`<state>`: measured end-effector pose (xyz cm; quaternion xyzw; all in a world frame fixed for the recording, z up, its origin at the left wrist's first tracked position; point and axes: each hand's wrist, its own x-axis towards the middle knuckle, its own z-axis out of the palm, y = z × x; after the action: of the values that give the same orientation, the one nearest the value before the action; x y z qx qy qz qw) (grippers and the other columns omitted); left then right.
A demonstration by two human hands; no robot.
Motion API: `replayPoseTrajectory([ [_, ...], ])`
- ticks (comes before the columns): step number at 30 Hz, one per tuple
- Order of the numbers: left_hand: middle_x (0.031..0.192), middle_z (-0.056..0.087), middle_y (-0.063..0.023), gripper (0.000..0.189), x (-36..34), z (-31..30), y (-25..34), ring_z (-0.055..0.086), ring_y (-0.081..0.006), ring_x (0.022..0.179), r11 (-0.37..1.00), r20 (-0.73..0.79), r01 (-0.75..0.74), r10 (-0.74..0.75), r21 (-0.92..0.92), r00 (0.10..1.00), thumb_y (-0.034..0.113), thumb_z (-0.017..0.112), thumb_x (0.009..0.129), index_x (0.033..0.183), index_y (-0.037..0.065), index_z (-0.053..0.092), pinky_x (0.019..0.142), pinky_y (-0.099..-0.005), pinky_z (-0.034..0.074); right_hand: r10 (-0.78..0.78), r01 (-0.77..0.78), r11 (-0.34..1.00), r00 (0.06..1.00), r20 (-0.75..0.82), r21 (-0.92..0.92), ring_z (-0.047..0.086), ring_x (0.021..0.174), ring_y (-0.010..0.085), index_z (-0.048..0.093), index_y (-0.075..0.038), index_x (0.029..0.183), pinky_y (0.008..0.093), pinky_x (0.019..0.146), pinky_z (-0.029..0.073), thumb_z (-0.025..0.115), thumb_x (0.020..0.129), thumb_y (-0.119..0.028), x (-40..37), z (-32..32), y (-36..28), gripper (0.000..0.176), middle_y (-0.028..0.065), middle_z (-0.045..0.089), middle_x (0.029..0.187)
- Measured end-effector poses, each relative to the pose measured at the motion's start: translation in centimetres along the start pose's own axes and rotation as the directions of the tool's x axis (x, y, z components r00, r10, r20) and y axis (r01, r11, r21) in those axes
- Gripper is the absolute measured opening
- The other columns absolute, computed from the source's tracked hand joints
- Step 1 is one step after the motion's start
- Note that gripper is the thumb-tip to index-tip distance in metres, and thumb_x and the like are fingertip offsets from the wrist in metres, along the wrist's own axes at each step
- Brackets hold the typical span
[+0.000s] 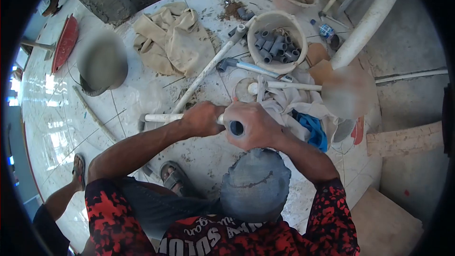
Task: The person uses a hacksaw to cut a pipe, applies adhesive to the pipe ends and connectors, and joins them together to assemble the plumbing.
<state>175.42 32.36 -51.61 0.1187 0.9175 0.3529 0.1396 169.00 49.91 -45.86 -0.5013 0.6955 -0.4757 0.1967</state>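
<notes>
Both hands meet at the centre over the tiled floor. My left hand [203, 119] is wrapped round a white pipe [163, 118], whose far end at the left carries a grey fitting [141, 123]. Close beside it, my right hand [251, 124] grips a grey pipe fitting [236, 128], its round opening facing up toward the camera. The white pipe runs into the space between the two hands; the fingers hide the joint itself. Just below the right hand is a bent knee in worn grey cloth [256, 185].
A bucket of grey fittings [255, 23] stands beyond the hands, near a long white pipe [206, 73] and a beige cloth [173, 42]. At the left are a dark bucket [103, 66] and a red pan [65, 43]. Another person's foot [78, 170] shows at lower left.
</notes>
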Motion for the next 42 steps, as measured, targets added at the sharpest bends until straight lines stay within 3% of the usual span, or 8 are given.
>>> replayPoseTrajectory([
  [5, 0.074, 0.064, -0.0187, 0.029, 0.7, -2.0, 0.6, 0.062, -0.0357, 0.071, 0.99, 0.175, -0.068, 0.088, -0.121, 0.981, 0.03, 0.067, 0.071, 0.088, 0.007, 0.062, 0.067, -0.0438, 0.049, -0.224, 0.225, 0.974, 0.965, 0.139, 0.01, 0.054, 0.065, 0.0319, 0.053, -0.006, 0.071, 0.041, 0.061, 0.043, 0.067, 0.058, -0.01, 1.0, -2.1, -0.6, 0.019, 0.0114, 0.052, 0.066],
  [8, 0.073, 0.063, -0.0185, 0.027, 0.9, -1.9, 0.5, 0.062, -0.0354, 0.069, 0.993, 0.052, -0.055, 0.061, -0.108, 0.997, 0.028, 0.065, 0.073, 0.088, 0.006, 0.062, 0.065, -0.0432, 0.049, 0.293, -0.285, 0.945, 0.956, -0.028, 0.16, 0.053, 0.065, 0.0324, 0.051, -0.006, 0.068, 0.0417, 0.062, 0.043, 0.066, 0.058, -0.009, 0.7, -2.4, -2.0, 0.018, 0.0119, 0.052, 0.067],
  [11, 0.071, 0.064, -0.0143, 0.026, 0.6, -1.6, 0.4, 0.063, -0.0291, 0.066, 0.967, 0.39, -0.004, 0.106, -0.253, 0.915, 0.027, 0.068, 0.072, 0.082, 0.004, 0.061, 0.064, -0.0394, 0.048, -0.292, 0.293, 0.956, 0.923, 0.249, 0.033, 0.053, 0.068, 0.0302, 0.051, -0.006, 0.067, 0.04, 0.063, 0.043, 0.065, 0.057, -0.007, 0.9, -1.8, -0.1, 0.018, 0.0107, 0.052, 0.068],
  [17, 0.07, 0.064, -0.011, 0.026, 0.7, -1.8, -2.9, 0.062, -0.0252, 0.067, 0.918, 0.267, -0.052, 0.168, -0.393, 0.949, 0.028, 0.067, 0.073, 0.081, 0.004, 0.062, 0.064, -0.0382, 0.048, -0.398, 0.37, 0.841, 0.917, 0.014, -0.395, 0.058, 0.074, 0.0237, 0.058, -0.007, 0.076, 0.0363, 0.067, 0.046, 0.066, 0.064, -0.005, 1.0, -8.3, -1.8, 0.015, 0.0066, 0.057, 0.079],
  [19, 0.073, 0.064, -0.0134, 0.027, 0.4, -1.4, -5.0, 0.063, -0.0268, 0.069, 0.957, 0.214, -0.102, 0.164, -0.272, 0.963, 0.029, 0.067, 0.073, 0.085, 0.005, 0.064, 0.066, -0.0385, 0.049, 0.255, -0.292, 0.956, 0.864, -0.434, -0.02, 0.059, 0.079, 0.0179, 0.058, -0.005, 0.093, 0.0321, 0.07, 0.049, 0.066, 0.071, -0.005, -1.5, -9.7, -0.2, 0.023, 0.005, 0.059, 0.088],
  [21, 0.079, 0.065, -0.0153, 0.029, 0.3, -2.0, -4.4, 0.063, -0.0315, 0.075, 0.982, 0.212, -0.062, 0.1, -0.18, 0.972, 0.033, 0.066, 0.073, 0.089, 0.009, 0.065, 0.069, -0.0418, 0.049, 0.483, -0.171, 0.8, 0.753, -0.448, 0.575, 0.059, 0.084, 0.0165, 0.054, -0.004, 0.107, 0.0307, 0.073, 0.05, 0.065, 0.076, -0.003, -1.8, -9.3, 0.9, 0.033, 0.0045, 0.059, 0.093],
  [30, 0.085, 0.062, -0.011, 0.041, 1.8, 4.0, -3.8, 0.063, -0.0315, 0.074, 0.963, -0.226, -0.213, 0.248, 0.167, 0.942, 0.033, 0.058, 0.08, 0.116, 0.016, 0.05, 0.064, -0.0433, 0.05, 0.989, -0.421, -0.052, 0.104, 0.105, 0.906, 0.06, 0.087, 0.0187, 0.055, -0.002, 0.113, 0.0313, 0.072, 0.05, 0.054, 0.087, -0.019, -11.0, 2.6, 7.8, 0.031, 0.009, 0.059, 0.1],
  [42, 0.086, 0.064, -0.0154, 0.051, 5.7, 4.3, -0.1, 0.064, -0.0307, 0.073, 0.973, -0.259, 0.229, -0.215, 0.026, 0.942, 0.016, 0.049, 0.081, 0.132, 0.011, 0.04, 0.063, -0.0414, 0.05, 0.895, -0.704, 0.388, 0.443, -0.059, 0.595, 0.057, 0.092, 0.0222, 0.052, 0.001, 0.119, 0.0335, 0.08, 0.046, 0.055, 0.087, -0.022, -8.3, 3.1, 10.5, 0.039, 0.0125, 0.058, 0.104],
])
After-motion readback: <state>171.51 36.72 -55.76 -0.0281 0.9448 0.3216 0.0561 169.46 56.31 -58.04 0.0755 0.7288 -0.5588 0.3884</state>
